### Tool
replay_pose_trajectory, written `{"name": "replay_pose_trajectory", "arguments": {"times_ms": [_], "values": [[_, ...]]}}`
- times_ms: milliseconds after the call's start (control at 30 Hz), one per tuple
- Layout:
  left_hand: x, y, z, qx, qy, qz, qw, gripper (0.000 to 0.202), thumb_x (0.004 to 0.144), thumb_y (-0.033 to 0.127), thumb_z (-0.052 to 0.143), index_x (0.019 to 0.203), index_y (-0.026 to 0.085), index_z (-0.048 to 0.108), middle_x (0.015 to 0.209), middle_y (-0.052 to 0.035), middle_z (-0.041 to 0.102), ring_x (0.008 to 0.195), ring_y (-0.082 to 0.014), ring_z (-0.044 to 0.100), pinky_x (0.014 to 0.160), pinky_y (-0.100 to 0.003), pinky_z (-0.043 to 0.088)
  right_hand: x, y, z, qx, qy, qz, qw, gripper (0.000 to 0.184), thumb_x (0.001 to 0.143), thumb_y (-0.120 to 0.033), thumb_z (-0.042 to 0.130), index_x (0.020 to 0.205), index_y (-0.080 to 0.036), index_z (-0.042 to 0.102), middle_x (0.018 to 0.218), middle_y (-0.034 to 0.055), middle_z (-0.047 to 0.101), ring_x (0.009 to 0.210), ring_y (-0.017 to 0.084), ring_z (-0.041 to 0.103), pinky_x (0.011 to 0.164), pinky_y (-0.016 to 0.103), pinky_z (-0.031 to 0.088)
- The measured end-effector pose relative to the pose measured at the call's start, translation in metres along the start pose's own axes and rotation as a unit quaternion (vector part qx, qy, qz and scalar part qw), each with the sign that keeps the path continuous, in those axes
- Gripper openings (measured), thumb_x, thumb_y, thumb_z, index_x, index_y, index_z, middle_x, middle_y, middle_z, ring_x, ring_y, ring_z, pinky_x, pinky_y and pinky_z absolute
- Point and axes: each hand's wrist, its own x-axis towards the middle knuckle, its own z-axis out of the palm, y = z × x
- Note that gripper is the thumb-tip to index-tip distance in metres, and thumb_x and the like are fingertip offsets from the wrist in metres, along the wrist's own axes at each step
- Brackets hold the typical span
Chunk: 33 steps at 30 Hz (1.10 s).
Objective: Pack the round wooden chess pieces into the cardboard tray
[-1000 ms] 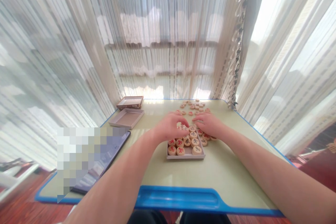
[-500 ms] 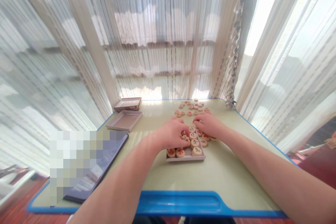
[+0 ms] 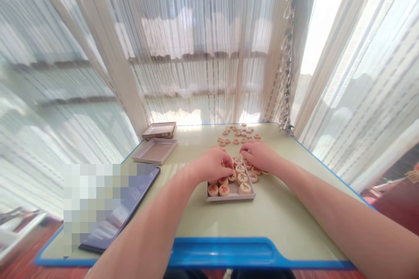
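Observation:
Round wooden Chinese chess pieces with red or black characters lie in a shallow pale box (image 3: 231, 199). Over its left part is my left hand (image 3: 218, 165), thumb and fingers curled together among the pieces; what is between the fingertips is hidden. A black-marked piece (image 3: 245, 188) lies in the box's near right corner, with a red-marked piece (image 3: 224, 190) to its left across a gap. Just beyond the box's far right corner, my right hand (image 3: 260, 153) has its fingers bent down around a piece, mostly covered. Loose pieces (image 3: 253, 177) lie under and beside that hand.
More loose pieces (image 3: 243, 132) are scattered at the far side of the table (image 3: 294, 209). At the far left are a shallow tray (image 3: 155, 150) and a box (image 3: 159, 130) behind it. A dark tablet (image 3: 131, 209) lies at the left edge, partly pixelated. Sheer curtains (image 3: 196, 74) hang behind.
My left hand has shifted slightly up and left within the box, uncovering more of the pieces there. The right hand stays nearly in place.

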Motion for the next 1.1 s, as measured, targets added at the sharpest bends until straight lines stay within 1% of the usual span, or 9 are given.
{"name": "replay_pose_trajectory", "arguments": {"times_ms": [133, 233, 367, 467, 667, 800, 933, 1033, 1100], "values": [[0.000, 0.001, -0.001, -0.020, 0.001, -0.048, 0.999, 0.022, 0.070, 0.031, 0.051, 0.077, 0.019, 0.067, 0.075, -0.0010, 0.060, 0.063, -0.0114, 0.053, 0.056, -0.022, 0.040, 0.000, 0.001, 0.001, 0.007, -0.004, 0.001, 1.000, 0.026, 0.082, -0.029, 0.041, 0.085, -0.021, 0.066, 0.092, 0.0050, 0.065, 0.092, 0.021, 0.053, 0.084, 0.032, 0.038], [0.001, 0.002, 0.003, -0.016, 0.026, -0.068, 0.997, 0.021, 0.070, 0.032, 0.050, 0.077, 0.019, 0.065, 0.072, -0.0002, 0.061, 0.062, -0.0115, 0.053, 0.055, -0.021, 0.040, -0.001, 0.001, 0.001, 0.007, -0.004, 0.004, 1.000, 0.026, 0.082, -0.029, 0.040, 0.084, -0.021, 0.065, 0.092, 0.0050, 0.064, 0.092, 0.021, 0.053, 0.083, 0.033, 0.038], [0.003, -0.001, 0.009, 0.005, 0.086, -0.073, 0.994, 0.020, 0.070, 0.032, 0.049, 0.075, 0.020, 0.065, 0.075, -0.0002, 0.061, 0.065, -0.0124, 0.053, 0.058, -0.023, 0.040, -0.001, 0.000, 0.001, 0.006, -0.005, 0.008, 1.000, 0.025, 0.082, -0.029, 0.040, 0.084, -0.021, 0.065, 0.093, 0.0049, 0.064, 0.092, 0.021, 0.053, 0.083, 0.032, 0.038], [0.002, -0.002, 0.008, 0.010, 0.109, -0.058, 0.992, 0.019, 0.070, 0.030, 0.049, 0.074, 0.020, 0.065, 0.076, -0.0005, 0.060, 0.068, -0.0128, 0.053, 0.061, -0.023, 0.041, -0.001, 0.000, 0.000, 0.003, -0.004, 0.010, 1.000, 0.025, 0.081, -0.029, 0.041, 0.082, -0.022, 0.065, 0.090, 0.0048, 0.064, 0.089, 0.020, 0.053, 0.080, 0.030, 0.038], [-0.003, 0.001, 0.001, 0.001, 0.092, -0.038, 0.995, 0.018, 0.067, 0.027, 0.050, 0.073, 0.022, 0.066, 0.077, 0.0000, 0.060, 0.071, -0.0131, 0.054, 0.064, -0.024, 0.042, 0.000, 0.003, -0.003, 0.026, 0.006, 0.034, 0.999, 0.021, 0.075, -0.036, 0.049, 0.079, -0.022, 0.064, 0.080, 0.0031, 0.065, 0.078, 0.019, 0.056, 0.070, 0.028, 0.040], [-0.004, 0.002, -0.002, -0.002, 0.071, -0.048, 0.996, 0.019, 0.065, 0.027, 0.051, 0.073, 0.020, 0.067, 0.077, -0.0006, 0.060, 0.069, -0.0132, 0.054, 0.062, -0.023, 0.042, -0.001, 0.003, -0.005, 0.030, -0.012, 0.026, 0.999, 0.020, 0.073, -0.038, 0.051, 0.075, -0.024, 0.066, 0.077, 0.0017, 0.066, 0.079, 0.020, 0.056, 0.070, 0.029, 0.041], [-0.005, 0.000, -0.005, -0.008, 0.045, -0.063, 0.997, 0.018, 0.064, 0.029, 0.052, 0.070, 0.020, 0.066, 0.075, 0.0004, 0.061, 0.065, -0.0123, 0.053, 0.057, -0.022, 0.040, -0.001, 0.004, -0.005, 0.037, -0.019, 0.016, 0.999, 0.022, 0.074, -0.034, 0.050, 0.083, -0.025, 0.067, 0.086, 0.0009, 0.068, 0.086, 0.021, 0.057, 0.079, 0.031, 0.042], [-0.009, 0.001, -0.008, -0.014, 0.013, -0.066, 0.998, 0.018, 0.063, 0.032, 0.054, 0.070, 0.019, 0.065, 0.072, 0.0007, 0.061, 0.064, -0.0122, 0.053, 0.055, -0.021, 0.039, 0.000, 0.005, -0.004, 0.038, -0.012, 0.012, 0.999, 0.024, 0.074, -0.031, 0.049, 0.089, -0.024, 0.067, 0.097, 0.0010, 0.067, 0.095, 0.022, 0.056, 0.089, 0.033, 0.039], [-0.011, 0.003, -0.011, -0.013, -0.005, -0.065, 0.998, 0.018, 0.062, 0.032, 0.055, 0.070, 0.020, 0.065, 0.071, 0.0007, 0.061, 0.065, -0.0123, 0.054, 0.055, -0.021, 0.038, -0.001, 0.005, -0.004, 0.031, -0.012, 0.014, 0.999, 0.025, 0.074, -0.030, 0.050, 0.091, -0.024, 0.067, 0.100, 0.0011, 0.067, 0.099, 0.023, 0.054, 0.092, 0.034, 0.037]]}}
